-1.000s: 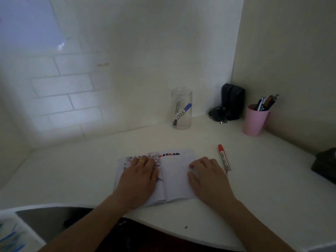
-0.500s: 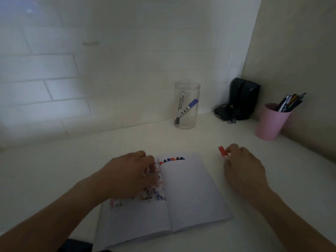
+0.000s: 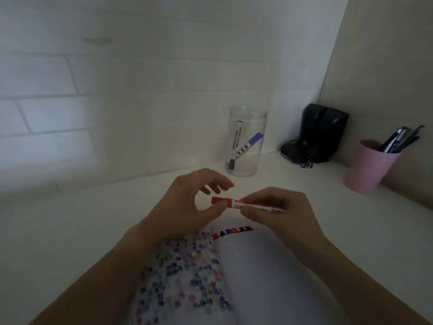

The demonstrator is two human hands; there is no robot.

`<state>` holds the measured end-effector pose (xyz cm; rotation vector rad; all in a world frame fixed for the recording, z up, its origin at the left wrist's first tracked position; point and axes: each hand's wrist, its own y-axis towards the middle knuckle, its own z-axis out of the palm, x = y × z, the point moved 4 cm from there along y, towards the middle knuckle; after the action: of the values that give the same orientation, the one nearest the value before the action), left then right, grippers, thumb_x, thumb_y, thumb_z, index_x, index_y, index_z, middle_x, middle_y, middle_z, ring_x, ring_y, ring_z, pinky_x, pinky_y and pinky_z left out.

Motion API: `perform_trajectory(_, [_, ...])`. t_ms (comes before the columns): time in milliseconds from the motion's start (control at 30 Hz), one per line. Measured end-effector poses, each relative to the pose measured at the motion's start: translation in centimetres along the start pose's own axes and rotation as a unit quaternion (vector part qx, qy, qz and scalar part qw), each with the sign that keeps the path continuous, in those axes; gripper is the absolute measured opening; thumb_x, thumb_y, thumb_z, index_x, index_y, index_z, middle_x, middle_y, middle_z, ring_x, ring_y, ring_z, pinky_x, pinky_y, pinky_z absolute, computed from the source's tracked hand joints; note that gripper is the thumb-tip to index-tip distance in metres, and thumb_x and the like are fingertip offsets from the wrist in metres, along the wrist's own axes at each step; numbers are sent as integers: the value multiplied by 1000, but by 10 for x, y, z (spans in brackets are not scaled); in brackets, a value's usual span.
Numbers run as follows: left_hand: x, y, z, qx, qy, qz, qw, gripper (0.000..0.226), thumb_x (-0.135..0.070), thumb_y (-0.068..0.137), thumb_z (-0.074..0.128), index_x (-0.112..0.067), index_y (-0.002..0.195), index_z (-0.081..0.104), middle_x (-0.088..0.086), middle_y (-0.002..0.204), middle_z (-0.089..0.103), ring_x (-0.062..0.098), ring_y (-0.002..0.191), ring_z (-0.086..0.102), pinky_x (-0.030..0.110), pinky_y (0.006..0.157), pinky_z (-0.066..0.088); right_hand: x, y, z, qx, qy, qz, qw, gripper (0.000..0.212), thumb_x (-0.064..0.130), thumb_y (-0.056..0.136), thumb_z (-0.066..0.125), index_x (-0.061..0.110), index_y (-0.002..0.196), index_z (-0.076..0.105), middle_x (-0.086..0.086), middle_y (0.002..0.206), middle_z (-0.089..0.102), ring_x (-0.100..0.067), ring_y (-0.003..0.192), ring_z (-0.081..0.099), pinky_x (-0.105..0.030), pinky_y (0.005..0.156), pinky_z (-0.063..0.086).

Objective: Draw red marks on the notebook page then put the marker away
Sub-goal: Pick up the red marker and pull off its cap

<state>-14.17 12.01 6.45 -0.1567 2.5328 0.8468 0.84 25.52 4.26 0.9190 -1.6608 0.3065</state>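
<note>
Above notebook (image 3: 269, 266): right hand (image 3: 281, 212) gripping marker (image 3: 236, 204), left (image 3: 187, 207) apparently pinching cap; label unreadable.

marker (image 3: 236, 202): white barrel, red cap still on, held level above the desk, cap pointing to 9 o'clock
notebook (image 3: 264, 273): open flat, at 6 o'clock from the marker
left page: crowded with small blue and red marks
right page: blank except one row of marks along its top edge
</note>
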Motion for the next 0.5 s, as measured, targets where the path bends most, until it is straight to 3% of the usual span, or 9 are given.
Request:
perform_trajectory(133, [2,-6,8,2,67,52,996,19,-28,93,72,-22,111,75,-13,95,72,1,77,63,16,72,54,-8,-3,-2,-3,135,42,990,25,5,75,84,13,98,81,-2,87,84,-11,76,79,-17,70,60])
perform_trajectory(233, [-4,-6,9,12,85,67,994,22,-37,97,64,-24,112,74,-16,95,69,-1,77,63,10,72,50,-12,-4,2,-22,300,87,950,36,16,63,82,8,98,79,-11,95,84,-19,85,80,-22,78,62])
perform_trajectory(333, [-14,-7,10,35,88,74,993,28,-40,102,54,-22,117,70,-15,98,67,1,78,62,9,72,47,-8,-4,9,-17,301,68,951,34,19,66,78,10,98,81,-10,94,83,-20,80,79,-22,75,62])
perform_trajectory(500, [-22,-9,12,44,101,90,990,30,-45,101,52,-22,114,67,-22,88,49,2,70,55,9,65,43,-1,-8,11,-15,264,34,964,34,27,79,68,-1,96,75,-7,63,68,-17,54,63,-23,53,54])
